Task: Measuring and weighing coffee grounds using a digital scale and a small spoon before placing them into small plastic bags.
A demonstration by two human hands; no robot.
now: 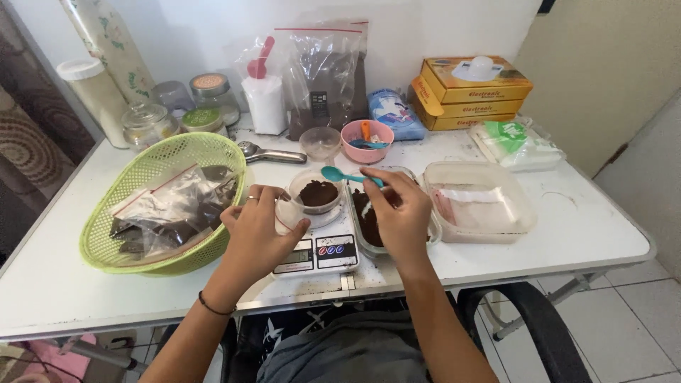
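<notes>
yellow boxes stacked back right; zip bag of brown powder against wall | left hand curled around clear cup of brown powder on digital scale; right hand pinching teal spoon above tub

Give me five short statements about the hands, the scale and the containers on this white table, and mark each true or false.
1. The right hand holds a teal plastic spoon. True.
2. The small clear cup of dark brown powder stands on the white digital kitchen scale. True.
3. The green plastic mesh basket lies to the right of the scale. False: it lies to the left.
4. The left hand rests inside the basket. False: it is at the cup on the scale.
5. The pink round bowl lies behind the scale, near the wall. True.
</notes>
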